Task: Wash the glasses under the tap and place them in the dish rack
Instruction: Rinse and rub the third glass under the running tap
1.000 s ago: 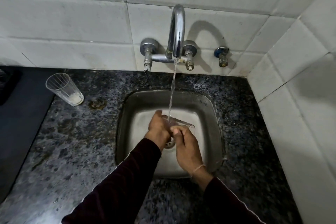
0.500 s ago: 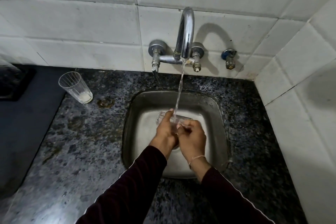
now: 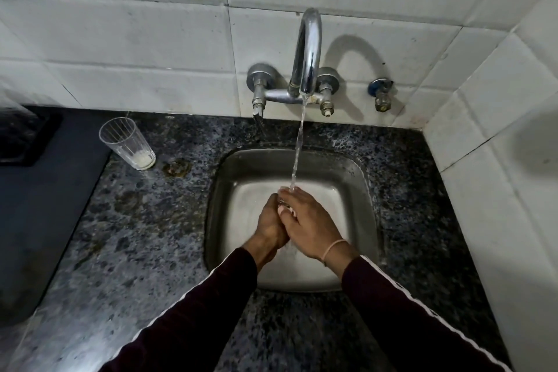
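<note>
Over the steel sink (image 3: 359,178) my left hand (image 3: 270,222) and my right hand (image 3: 308,225) close together around a clear glass (image 3: 283,193). Only its upper edge shows between the fingers. Water runs from the chrome tap (image 3: 308,54) onto the glass and my right fingers. A second ribbed glass (image 3: 126,142) with white residue at its bottom stands upright on the granite counter, left of the sink.
The dark speckled counter (image 3: 136,235) surrounds the sink. A dark mat or tray (image 3: 39,205) lies at the far left. White tiled walls stand behind and on the right, with a small blue-capped valve (image 3: 382,93) beside the tap.
The glass was lying sideways and visible between my hands; now both hands wrap it and hide most of it. My view has shifted closer and slightly left.
</note>
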